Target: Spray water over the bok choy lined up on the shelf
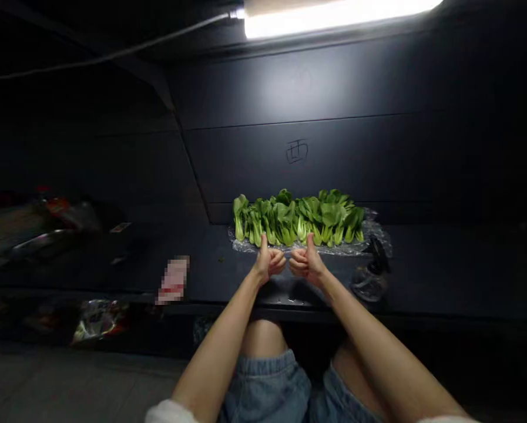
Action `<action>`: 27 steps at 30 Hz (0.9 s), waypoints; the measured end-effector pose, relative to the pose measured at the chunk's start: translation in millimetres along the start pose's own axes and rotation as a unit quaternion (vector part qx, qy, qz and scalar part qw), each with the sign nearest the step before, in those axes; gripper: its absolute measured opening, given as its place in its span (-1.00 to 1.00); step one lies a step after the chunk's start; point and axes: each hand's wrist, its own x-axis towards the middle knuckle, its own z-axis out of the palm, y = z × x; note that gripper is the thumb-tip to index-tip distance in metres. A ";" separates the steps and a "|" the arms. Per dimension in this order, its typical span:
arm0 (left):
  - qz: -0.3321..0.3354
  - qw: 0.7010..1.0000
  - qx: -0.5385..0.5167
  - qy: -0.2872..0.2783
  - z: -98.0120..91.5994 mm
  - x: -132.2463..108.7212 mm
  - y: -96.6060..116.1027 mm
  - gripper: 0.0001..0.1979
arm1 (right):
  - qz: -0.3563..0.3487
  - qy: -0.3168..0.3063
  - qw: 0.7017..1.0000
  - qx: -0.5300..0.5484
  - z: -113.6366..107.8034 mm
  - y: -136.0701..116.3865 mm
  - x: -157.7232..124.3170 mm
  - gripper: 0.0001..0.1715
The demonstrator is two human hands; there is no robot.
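From the head camera we see our left hand and our right hand side by side, just in front of the greens. Each hand is curled into a fist with the thumb sticking up, and neither fist holds anything.

The greens lie in a row on a clear plastic sheet at the back of the dark table. A bright lamp shines high above the greens. Right of the greens sits a dark thing that we cannot make out. Left of the greens lies a blurry red and white packet.
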 end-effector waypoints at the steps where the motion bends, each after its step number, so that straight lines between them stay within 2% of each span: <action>1: 0.003 1.000 -0.005 -0.012 1.8 -0.8 1.1 -0.13 | 0.004 0.002 1.000 -0.002 1.6 -0.4 -0.1 -0.09; 4: 0.006 0.999 -0.016 -0.038 3.3 -1.6 3.0 -0.14 | 0.021 0.008 1.000 -0.002 2.5 -0.6 1.4 -0.11; 7: 0.000 0.998 -0.017 -0.055 -4.1 1.4 2.2 -0.15 | 0.033 0.014 0.999 0.008 -5.2 1.2 6.2 -0.13; 13: -0.015 0.998 -0.043 -0.049 -18.4 11.0 0.7 -0.15 | 0.049 0.026 0.998 0.038 -20.8 2.6 7.1 -0.12; 27: -0.039 0.997 -0.038 -0.062 -2.2 25.7 -12.7 -0.14 | 0.037 0.055 0.998 0.017 -18.0 -10.7 -11.4 -0.11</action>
